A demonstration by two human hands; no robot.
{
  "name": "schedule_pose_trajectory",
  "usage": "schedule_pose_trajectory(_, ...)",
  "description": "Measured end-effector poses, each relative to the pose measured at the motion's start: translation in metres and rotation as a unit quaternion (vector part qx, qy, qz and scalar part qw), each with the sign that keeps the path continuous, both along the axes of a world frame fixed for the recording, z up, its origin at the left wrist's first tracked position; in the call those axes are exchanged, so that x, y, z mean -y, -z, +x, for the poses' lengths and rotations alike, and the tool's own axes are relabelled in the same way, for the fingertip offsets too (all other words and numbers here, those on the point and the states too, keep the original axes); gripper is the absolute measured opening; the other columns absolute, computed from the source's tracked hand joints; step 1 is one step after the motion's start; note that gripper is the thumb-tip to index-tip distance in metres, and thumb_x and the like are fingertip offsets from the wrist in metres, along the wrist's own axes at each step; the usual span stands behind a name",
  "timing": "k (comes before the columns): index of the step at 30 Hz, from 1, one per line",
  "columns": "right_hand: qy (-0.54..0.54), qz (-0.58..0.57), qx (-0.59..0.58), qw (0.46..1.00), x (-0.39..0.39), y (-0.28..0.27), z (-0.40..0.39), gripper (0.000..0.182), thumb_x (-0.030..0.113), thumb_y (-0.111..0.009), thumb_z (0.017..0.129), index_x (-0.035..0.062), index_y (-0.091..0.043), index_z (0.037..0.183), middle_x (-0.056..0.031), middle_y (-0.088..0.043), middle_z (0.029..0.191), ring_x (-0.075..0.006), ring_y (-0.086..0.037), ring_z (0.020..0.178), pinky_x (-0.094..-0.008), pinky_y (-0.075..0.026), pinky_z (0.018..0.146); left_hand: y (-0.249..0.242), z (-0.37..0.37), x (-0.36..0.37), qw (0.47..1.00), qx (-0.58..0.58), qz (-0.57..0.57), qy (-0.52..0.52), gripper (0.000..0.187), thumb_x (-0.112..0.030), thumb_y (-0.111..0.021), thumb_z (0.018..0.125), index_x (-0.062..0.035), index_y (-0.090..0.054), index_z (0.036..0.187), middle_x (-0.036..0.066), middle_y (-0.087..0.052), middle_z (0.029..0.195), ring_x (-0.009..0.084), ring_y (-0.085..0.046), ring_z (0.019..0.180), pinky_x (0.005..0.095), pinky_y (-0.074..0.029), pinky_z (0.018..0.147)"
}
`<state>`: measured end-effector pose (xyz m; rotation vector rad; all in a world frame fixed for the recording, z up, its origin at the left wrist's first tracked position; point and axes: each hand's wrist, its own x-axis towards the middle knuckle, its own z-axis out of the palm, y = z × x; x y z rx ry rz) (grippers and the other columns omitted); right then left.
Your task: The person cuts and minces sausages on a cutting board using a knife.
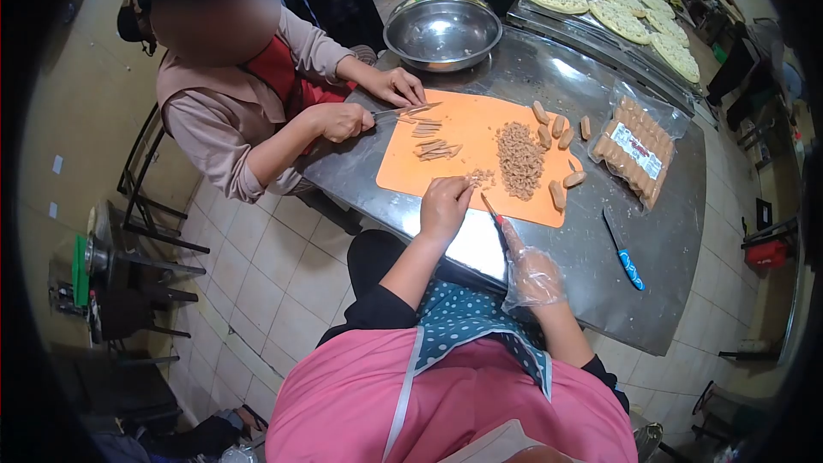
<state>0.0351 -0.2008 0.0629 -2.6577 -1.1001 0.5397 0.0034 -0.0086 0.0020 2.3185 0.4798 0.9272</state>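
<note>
My right hand (536, 277), in a clear plastic glove, grips a small knife (490, 208) with a red handle, its blade tip over the near edge of the orange cutting board (397, 159). My bare left hand (446, 207) rests at that same edge, fingers drawn together against a few chopped sausage bits (482, 177); whatever is between them is hidden. Just beyond lies a larger heap of chopped sausage (519, 161). Several uncut sausage pieces (558, 195) lie along the board's right side, some on the metal table (591, 270).
Across the left corner, a co-worker (227, 111) slices sausage strips (437, 149) with another knife. A steel bowl (442, 30) stands at the back. To the right are a packet of sausages (634, 150) and a blue-handled knife (623, 250). Trays of topped flatbreads (619, 21) stand behind.
</note>
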Motion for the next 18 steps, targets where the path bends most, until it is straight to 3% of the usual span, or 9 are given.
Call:
schedule_pose_trajectory(6,-0.005,0.065,0.017,0.998,-0.016,0.01,0.008,0.057,0.015,-0.048,0.087,0.0254,-0.027,0.139,-0.0229,-0.059,0.072,-0.0387,-0.06,0.067,-0.0483,-0.045,0.06,0.001,0.0,-0.001,1.0,-0.002,0.005,-0.005,0.013,-0.01,-0.066,0.074,0.0004,-0.068,0.081,0.014,-0.066,0.084,0.0281,-0.061,0.081,0.0344,-0.048,0.074)
schedule_pose_trajectory(10,-0.013,0.049,0.013,0.999,-0.032,0.021,0.015,0.058,0.015,-0.048,0.087,0.0252,-0.026,0.139,-0.0228,-0.058,0.071,-0.0376,-0.06,0.066,-0.0476,-0.045,0.06,-0.001,0.0,0.0,1.0,0.0,-0.002,0.002,0.01,-0.007,-0.063,0.074,0.0001,-0.066,0.081,0.013,-0.065,0.085,0.0294,-0.059,0.083,0.0358,-0.047,0.076)
schedule_pose_trajectory(13,-0.026,0.039,0.006,0.999,-0.039,0.028,0.019,0.057,0.016,-0.049,0.087,0.0242,-0.025,0.139,-0.0236,-0.059,0.073,-0.0391,-0.06,0.067,-0.0482,-0.044,0.059,-0.001,0.0,0.0,1.0,0.005,0.0,-0.002,0.01,-0.007,-0.064,0.074,0.0002,-0.066,0.08,0.013,-0.065,0.084,0.029,-0.059,0.082,0.0355,-0.047,0.076)
schedule_pose_trajectory(15,-0.035,0.102,0.019,0.994,-0.044,0.031,0.023,0.056,0.016,-0.047,0.087,0.0227,-0.025,0.139,-0.0253,-0.059,0.074,-0.0415,-0.059,0.068,-0.0488,-0.044,0.059,0.0,0.0,0.0,1.0,0.007,0.011,-0.004,0.011,-0.008,-0.065,0.073,0.0005,-0.067,0.08,0.013,-0.066,0.082,0.0284,-0.06,0.08,0.035,-0.047,0.074)
schedule_pose_trajectory(18,-0.03,0.058,-0.036,0.997,-0.041,0.018,0.024,0.056,0.017,-0.046,0.087,0.0215,-0.024,0.139,-0.0266,-0.059,0.078,-0.0431,-0.059,0.071,-0.0492,-0.045,0.061,0.0,0.001,-0.002,1.0,0.011,0.024,-0.006,0.011,-0.009,-0.067,0.072,0.0005,-0.067,0.079,0.013,-0.066,0.081,0.0276,-0.06,0.077,0.0345,-0.047,0.072)
